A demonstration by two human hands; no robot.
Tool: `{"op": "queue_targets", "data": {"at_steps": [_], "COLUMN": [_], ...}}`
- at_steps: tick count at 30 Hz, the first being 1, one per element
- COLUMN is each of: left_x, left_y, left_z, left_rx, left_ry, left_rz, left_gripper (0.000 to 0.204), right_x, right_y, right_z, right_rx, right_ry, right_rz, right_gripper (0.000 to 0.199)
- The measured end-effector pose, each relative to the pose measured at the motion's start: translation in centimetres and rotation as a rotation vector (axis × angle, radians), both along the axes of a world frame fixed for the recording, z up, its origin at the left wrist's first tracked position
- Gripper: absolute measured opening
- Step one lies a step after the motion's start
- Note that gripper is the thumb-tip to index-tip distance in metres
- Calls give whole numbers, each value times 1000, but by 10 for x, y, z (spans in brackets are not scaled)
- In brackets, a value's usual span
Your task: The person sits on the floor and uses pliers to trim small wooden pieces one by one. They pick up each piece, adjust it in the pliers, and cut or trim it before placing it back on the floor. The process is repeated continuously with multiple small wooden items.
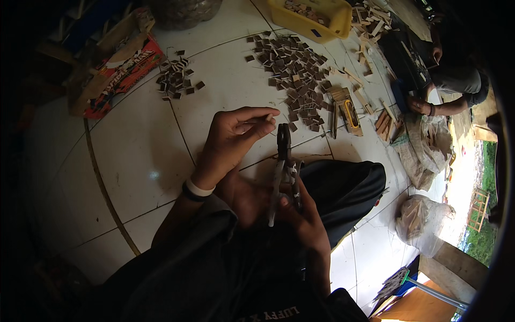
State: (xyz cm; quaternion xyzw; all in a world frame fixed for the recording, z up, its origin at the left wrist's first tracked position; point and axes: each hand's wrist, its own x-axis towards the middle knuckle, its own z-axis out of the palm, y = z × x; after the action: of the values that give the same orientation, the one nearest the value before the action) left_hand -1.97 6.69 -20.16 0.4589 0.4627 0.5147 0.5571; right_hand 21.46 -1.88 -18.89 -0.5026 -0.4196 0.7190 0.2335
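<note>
My left hand (225, 142) is closed in a pinch, with a small pale piece (270, 117) between thumb and fingertips; its exact kind is too small to tell. In my right hand (308, 228) is a pair of pliers (284, 155), the fingers wrapped round the handles and the dark jaws pointing away from me. The jaws are just right of my left fingertips, seemingly a little apart from them. Beyond my hands, many small dark square pieces (300, 75) with thin pale sticks among them lie heaped on the floor.
Left of the heap is a smaller pile of striped and dark pieces (177, 78), near a red box (123, 80). A yellow tub (339, 29) stands at the back. Wood offcuts (383, 126), sacks (424, 150) and another person's arm (448, 109) are at right.
</note>
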Motion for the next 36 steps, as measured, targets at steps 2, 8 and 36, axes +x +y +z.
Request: {"op": "queue_targets", "data": {"at_steps": [2, 8, 36], "left_x": [3, 2, -5], "left_y": [1, -1, 5], "left_z": [-2, 0, -3], "left_rx": [14, 54, 186], "left_ry": [30, 40, -15], "left_rz": [5, -25, -99], "left_gripper": [28, 29, 30], "right_x": [-3, -13, -27], "right_y": [-1, -2, -17], "right_z": [8, 18, -54], "right_rx": [-66, -119, 97], "right_ry": [34, 150, -210], "right_rz": [-11, -54, 38], "right_gripper": [70, 71, 33]}}
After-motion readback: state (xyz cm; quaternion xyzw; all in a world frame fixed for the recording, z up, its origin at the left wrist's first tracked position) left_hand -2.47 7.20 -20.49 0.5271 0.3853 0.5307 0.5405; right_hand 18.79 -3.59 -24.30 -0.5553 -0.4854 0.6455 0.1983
